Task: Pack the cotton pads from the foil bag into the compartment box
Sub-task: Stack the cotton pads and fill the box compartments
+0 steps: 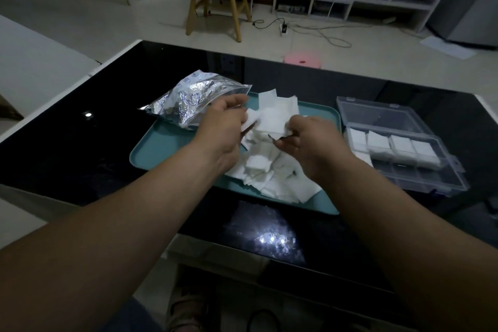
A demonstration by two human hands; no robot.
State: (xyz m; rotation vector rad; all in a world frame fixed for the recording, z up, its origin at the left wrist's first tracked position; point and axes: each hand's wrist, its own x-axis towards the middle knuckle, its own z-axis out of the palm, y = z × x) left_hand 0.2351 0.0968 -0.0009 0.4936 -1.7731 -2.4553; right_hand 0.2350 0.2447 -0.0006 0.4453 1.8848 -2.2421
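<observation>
Packing looks roughly half done, with plenty left.

On the black table [80, 143], a teal tray [151, 153] sits beneath the fingers. The foil bag [188, 100] lies just beyond the left hand [223, 127]. The compartment box [398, 143], right of the right hand [310, 140], has its far row filled. Both hands pinch cotton pads [272, 118] above the loose heap [272, 178]. Nothing blocks the box.

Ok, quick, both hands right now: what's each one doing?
Left hand: fingers pinch a bunch of cotton pads above the teal tray.
Right hand: fingers pinch the bunch's other edge.
</observation>
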